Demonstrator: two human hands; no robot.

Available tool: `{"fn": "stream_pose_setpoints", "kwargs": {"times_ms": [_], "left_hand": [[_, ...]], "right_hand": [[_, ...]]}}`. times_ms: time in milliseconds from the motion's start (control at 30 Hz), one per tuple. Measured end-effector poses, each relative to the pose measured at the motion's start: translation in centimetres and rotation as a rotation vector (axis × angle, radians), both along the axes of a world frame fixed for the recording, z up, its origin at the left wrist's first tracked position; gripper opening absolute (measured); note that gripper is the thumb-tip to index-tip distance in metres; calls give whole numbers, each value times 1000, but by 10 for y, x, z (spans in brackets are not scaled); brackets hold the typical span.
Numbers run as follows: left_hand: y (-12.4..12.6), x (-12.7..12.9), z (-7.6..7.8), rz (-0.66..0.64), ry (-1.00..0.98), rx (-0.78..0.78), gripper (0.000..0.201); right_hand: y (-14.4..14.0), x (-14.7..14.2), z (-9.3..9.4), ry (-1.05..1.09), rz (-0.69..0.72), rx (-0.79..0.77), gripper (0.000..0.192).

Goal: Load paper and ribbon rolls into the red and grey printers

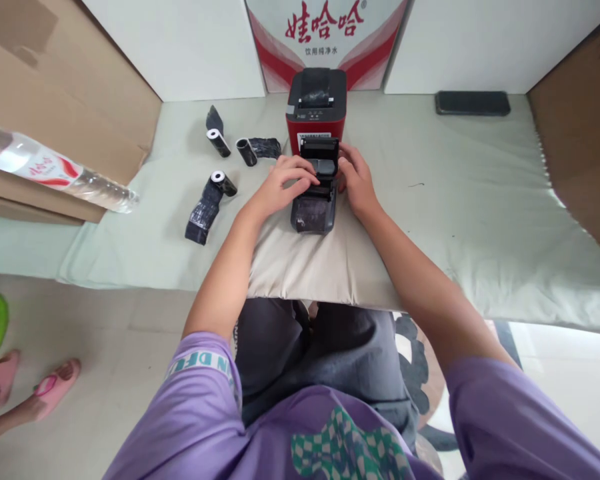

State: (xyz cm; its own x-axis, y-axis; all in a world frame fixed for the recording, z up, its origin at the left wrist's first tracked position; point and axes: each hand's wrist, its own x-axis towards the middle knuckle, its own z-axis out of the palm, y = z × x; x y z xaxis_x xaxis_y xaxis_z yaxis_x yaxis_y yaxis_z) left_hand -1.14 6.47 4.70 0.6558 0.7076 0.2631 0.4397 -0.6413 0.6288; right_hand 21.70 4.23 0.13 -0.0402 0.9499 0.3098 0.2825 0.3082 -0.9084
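Observation:
A small black printer (pixel 313 215) stands on the cloth-covered surface with its lid (pixel 320 148) raised. Over its opening lies my left hand (pixel 286 183), fingers stretched out and fingertips at the inside of the printer. My right hand (pixel 356 177) is curled against the right side of the lid, with the fingertips partly hidden. Just behind stands a red and black receipt printer (pixel 316 123) with a dark strip across its top. Left of my hands lie black paper rolls: one at the back (pixel 219 143), one nearer the printers (pixel 247 153) and one in front (pixel 224 183) with its strip unrolled.
A water bottle (pixel 55 167) leans by a cardboard box (pixel 70 73) on the left. At the back right lies a black phone-like slab (pixel 473 103). Another box (pixel 580 127) borders the right side. Another person's foot in a pink sandal (pixel 57 387) shows at lower left.

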Motion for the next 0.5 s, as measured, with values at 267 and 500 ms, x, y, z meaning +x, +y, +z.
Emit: {"fn": "stream_pose_setpoints", "kwargs": {"times_ms": [267, 500], "left_hand": [[-3, -30, 9, -126, 136, 23, 80], [-21, -17, 5, 108, -2, 100, 48]], "right_hand": [[0, 2, -2, 92, 10, 49, 86], [-5, 3, -3, 81, -29, 41, 78]]}}
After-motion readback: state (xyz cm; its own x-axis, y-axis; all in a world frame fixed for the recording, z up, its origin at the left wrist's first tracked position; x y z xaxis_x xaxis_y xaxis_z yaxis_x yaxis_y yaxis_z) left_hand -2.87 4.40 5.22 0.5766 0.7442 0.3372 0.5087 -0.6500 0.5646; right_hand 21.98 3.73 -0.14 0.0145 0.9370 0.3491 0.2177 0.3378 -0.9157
